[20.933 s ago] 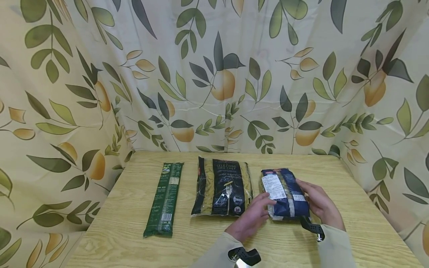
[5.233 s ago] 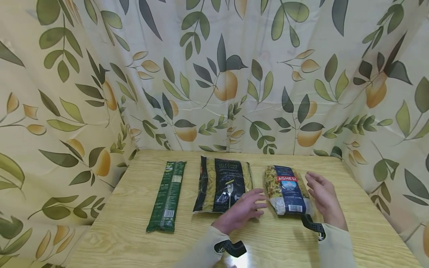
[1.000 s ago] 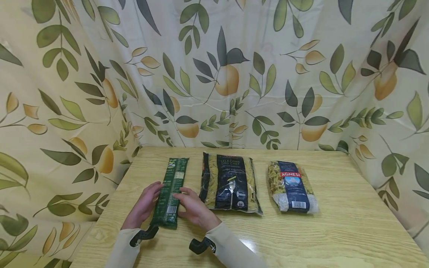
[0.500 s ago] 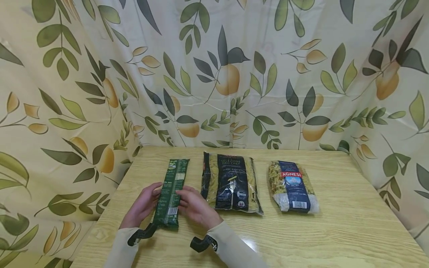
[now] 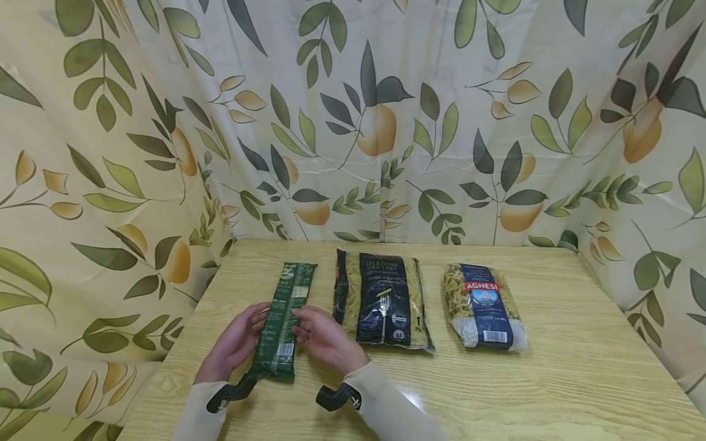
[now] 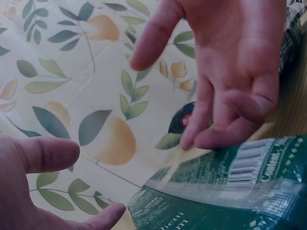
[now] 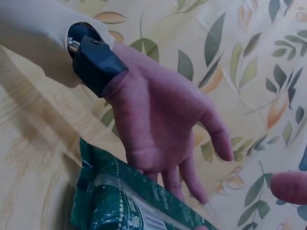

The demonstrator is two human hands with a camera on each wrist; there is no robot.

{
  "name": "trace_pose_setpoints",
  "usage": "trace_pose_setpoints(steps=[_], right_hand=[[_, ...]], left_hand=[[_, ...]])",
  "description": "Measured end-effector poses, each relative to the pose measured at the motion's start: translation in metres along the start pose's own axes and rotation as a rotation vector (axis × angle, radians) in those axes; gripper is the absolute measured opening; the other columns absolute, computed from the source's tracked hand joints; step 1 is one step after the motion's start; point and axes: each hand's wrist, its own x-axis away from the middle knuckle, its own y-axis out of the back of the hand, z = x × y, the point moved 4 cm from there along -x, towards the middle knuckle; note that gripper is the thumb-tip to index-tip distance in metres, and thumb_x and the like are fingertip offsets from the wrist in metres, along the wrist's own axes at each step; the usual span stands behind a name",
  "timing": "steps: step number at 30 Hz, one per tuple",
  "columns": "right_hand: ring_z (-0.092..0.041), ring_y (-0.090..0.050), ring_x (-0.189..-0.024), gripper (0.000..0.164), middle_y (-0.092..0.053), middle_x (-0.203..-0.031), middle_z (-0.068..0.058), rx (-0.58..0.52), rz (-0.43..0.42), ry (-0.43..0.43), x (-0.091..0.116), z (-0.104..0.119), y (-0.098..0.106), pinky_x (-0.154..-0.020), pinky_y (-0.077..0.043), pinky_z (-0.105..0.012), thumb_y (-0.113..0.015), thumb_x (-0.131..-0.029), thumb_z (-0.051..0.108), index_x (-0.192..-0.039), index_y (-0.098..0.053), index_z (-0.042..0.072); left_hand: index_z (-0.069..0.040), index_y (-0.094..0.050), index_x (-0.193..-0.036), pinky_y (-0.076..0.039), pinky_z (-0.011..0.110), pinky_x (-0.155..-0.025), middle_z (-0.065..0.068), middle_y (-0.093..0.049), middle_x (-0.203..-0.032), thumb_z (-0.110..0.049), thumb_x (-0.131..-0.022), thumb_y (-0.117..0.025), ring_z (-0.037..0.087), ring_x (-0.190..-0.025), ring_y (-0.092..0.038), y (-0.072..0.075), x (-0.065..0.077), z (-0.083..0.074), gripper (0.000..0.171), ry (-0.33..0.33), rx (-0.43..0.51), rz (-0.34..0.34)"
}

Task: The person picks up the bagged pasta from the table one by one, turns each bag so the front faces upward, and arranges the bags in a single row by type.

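Note:
A slim green spaghetti packet (image 5: 282,324) lies lengthwise at the left of the table, label and barcode up. Along its left edge my left hand (image 5: 234,340) is held with fingertips at the wrapper. My right hand (image 5: 329,343) is at the opposite edge, fingers loosely bent. In the left wrist view, thumb and finger of the left hand (image 6: 36,187) are spread apart, and the right hand's fingertips come down at the far edge of the packet (image 6: 192,201). The right wrist view has the right palm (image 7: 158,115) facing the packet (image 7: 112,201), its fingers partly hidden behind it.
Right of the hands lies a black and clear bag of penne (image 5: 383,306). Farther right is a blue-banded Agnesi pasta bag (image 5: 485,309), front up. A patterned curtain (image 5: 386,122) encloses the wooden table (image 5: 469,398) at the back and sides.
Earlier both hands held the Agnesi bag, which has since turned front up. They have moved left to the spaghetti packet, which has shifted slightly nearer within the last second.

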Motion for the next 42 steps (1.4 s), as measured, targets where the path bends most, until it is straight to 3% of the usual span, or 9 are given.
trace_pose_setpoints(steps=[3,5,10,13,18,26,34,39,42], right_hand=[[-0.018,-0.052,-0.100,0.021,-0.050,-0.108,-0.003,0.010,0.010,-0.005,0.000,0.000,0.000,-0.078,-0.041,-0.025,-0.060,-0.102,0.021,-0.115,-0.045,0.013],[-0.017,-0.048,-0.101,0.021,-0.050,-0.123,-0.008,0.011,0.008,-0.014,0.001,-0.001,-0.001,-0.080,-0.041,-0.026,-0.061,-0.102,0.022,-0.115,-0.047,0.013],[-0.021,-0.056,-0.113,0.046,-0.052,-0.147,-0.017,0.032,0.034,-0.026,0.001,-0.003,-0.002,-0.091,-0.047,-0.030,-0.059,-0.102,0.021,-0.142,-0.047,0.001],[-0.028,-0.062,-0.119,0.047,-0.058,-0.143,-0.017,0.035,0.047,-0.033,0.001,-0.004,-0.003,-0.095,-0.052,-0.037,-0.058,-0.103,0.023,-0.143,-0.050,0.000],[-0.036,-0.062,-0.124,0.048,-0.054,-0.145,-0.019,0.015,0.052,-0.039,0.000,-0.004,-0.003,-0.097,-0.054,-0.044,-0.056,-0.104,0.024,-0.145,-0.049,-0.001],[-0.028,-0.064,-0.113,0.046,-0.061,-0.133,-0.014,0.000,0.025,-0.034,0.003,-0.003,-0.003,-0.089,-0.056,-0.040,-0.056,-0.105,0.021,-0.145,-0.048,-0.001],[-0.029,-0.060,-0.122,0.049,-0.057,-0.142,-0.020,0.003,0.032,0.012,0.003,-0.003,-0.004,-0.103,-0.053,-0.050,-0.052,-0.106,0.015,-0.151,-0.041,0.001],[-0.031,-0.057,-0.129,0.048,-0.054,-0.143,-0.019,-0.037,0.029,0.020,0.000,-0.003,-0.003,-0.116,-0.043,-0.056,-0.049,-0.106,0.011,-0.152,-0.039,0.000],[-0.033,-0.055,-0.133,0.049,-0.053,-0.146,-0.020,-0.066,0.034,0.014,0.000,-0.002,-0.003,-0.120,-0.039,-0.057,-0.048,-0.106,0.009,-0.153,-0.037,-0.001]], left_hand=[[-0.005,-0.022,-0.160,-0.051,0.033,-0.093,0.020,-0.025,-0.162,-0.040,-0.112,-0.031,0.025,-0.126,-0.049,-0.001,0.001,-0.002,0.060,-0.002,0.028,0.008],[-0.005,-0.023,-0.160,-0.052,0.033,-0.094,0.019,-0.026,-0.161,-0.039,-0.112,-0.029,0.025,-0.126,-0.049,-0.001,0.002,-0.004,0.059,-0.003,0.041,0.010],[-0.003,-0.024,-0.160,-0.053,0.032,-0.092,0.017,-0.031,-0.158,-0.038,-0.112,-0.031,0.021,-0.119,-0.056,-0.001,0.003,-0.006,0.060,0.001,0.083,0.006],[-0.002,-0.024,-0.160,-0.054,0.032,-0.093,0.015,-0.036,-0.154,-0.039,-0.111,-0.033,0.020,-0.115,-0.060,-0.001,0.005,-0.008,0.061,-0.003,0.106,0.022],[-0.002,-0.024,-0.159,-0.053,0.033,-0.094,0.014,-0.039,-0.151,-0.039,-0.111,-0.033,0.020,-0.115,-0.061,-0.002,0.007,-0.007,0.061,-0.005,0.122,0.038],[-0.006,-0.023,-0.160,-0.055,0.032,-0.092,0.014,-0.037,-0.155,-0.038,-0.111,-0.031,0.018,-0.114,-0.062,-0.002,0.010,-0.008,0.059,0.001,0.139,0.041],[-0.010,-0.023,-0.159,-0.056,0.030,-0.091,0.015,-0.032,-0.158,-0.039,-0.112,-0.031,0.017,-0.115,-0.060,-0.005,0.012,-0.011,0.056,-0.012,0.141,0.066],[-0.014,-0.025,-0.157,-0.056,0.031,-0.090,0.018,-0.023,-0.164,-0.039,-0.112,-0.032,0.018,-0.117,-0.059,-0.007,0.011,-0.011,0.052,0.000,0.160,0.049],[-0.015,-0.019,-0.161,-0.056,0.031,-0.091,0.019,-0.020,-0.166,-0.039,-0.111,-0.035,0.019,-0.119,-0.058,-0.009,0.010,-0.011,0.058,0.012,0.165,0.044]])
